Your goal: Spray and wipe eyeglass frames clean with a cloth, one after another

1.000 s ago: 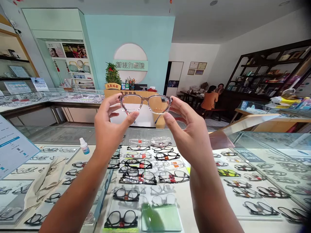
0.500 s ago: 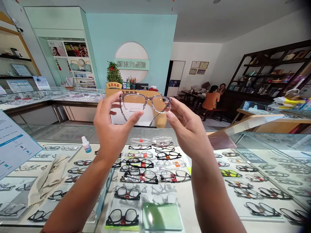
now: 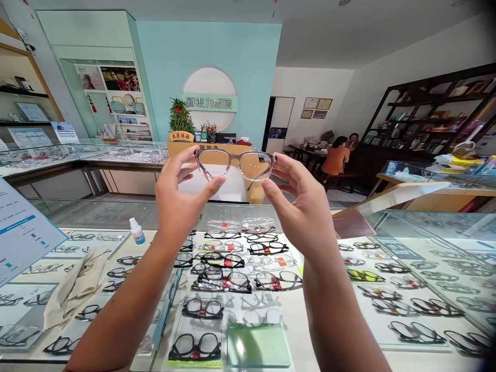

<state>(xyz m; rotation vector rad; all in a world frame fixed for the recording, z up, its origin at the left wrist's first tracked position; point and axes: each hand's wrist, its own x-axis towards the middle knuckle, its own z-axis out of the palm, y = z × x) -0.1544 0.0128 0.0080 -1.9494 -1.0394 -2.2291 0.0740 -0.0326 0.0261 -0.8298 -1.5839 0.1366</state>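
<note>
A pair of eyeglasses (image 3: 234, 156) with a grey, partly clear frame is held up in front of me, above the glass counter. My left hand (image 3: 182, 191) pinches its left end between thumb and fingers. At the other end, my right hand (image 3: 296, 199) grips the frame near the hinge, thumb below. The lenses face me and the temples point away, partly hidden behind the lenses. Beneath my hands, rows of eyeglasses (image 3: 228, 281) with dark and clear frames lie in the display. A green cloth (image 3: 259, 345) lies in front of them.
On the counter to the left are a small spray bottle (image 3: 137, 231), a beige cloth (image 3: 75, 289) and a printed sheet (image 3: 25, 232). A tilted mirror-like panel (image 3: 399, 199) stands at the right. Two people (image 3: 336, 155) sit at a dark table in the back.
The eyeglasses have turned slightly and now sit more squarely toward me, with the temples less visible. My left hand has moved a little to the right; both hands keep their hold.
</note>
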